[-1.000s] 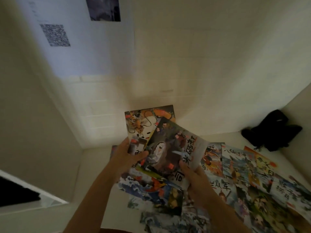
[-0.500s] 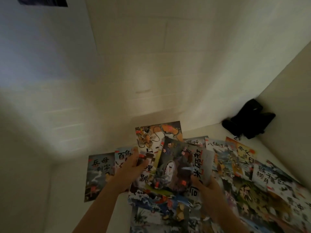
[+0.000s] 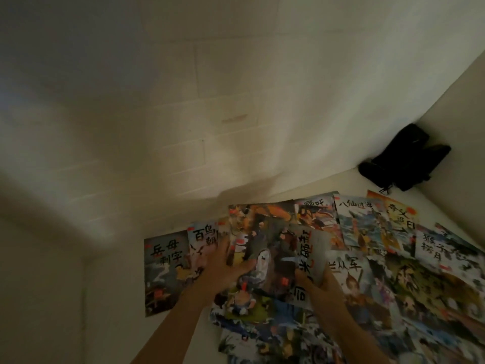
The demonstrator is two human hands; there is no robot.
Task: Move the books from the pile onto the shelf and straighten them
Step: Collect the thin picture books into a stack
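Head view, blurred: both hands' fingers (image 3: pixel 225 248) pinch a book (image 3: pixel 273 258), hiding covers beneath.

- Your left hand (image 3: pixel 225 269) grips the left edge of a dark picture book (image 3: pixel 275 258), thumb across its cover.
- Your right hand (image 3: pixel 319 283) pinches the same book's lower right corner.
- Beneath it, more books (image 3: pixel 367 232) lie fanned over the pale surface (image 3: pixel 112 298).
- A black bag (image 3: pixel 404 161) sits in the far right corner against the wall (image 3: pixel 236 88).
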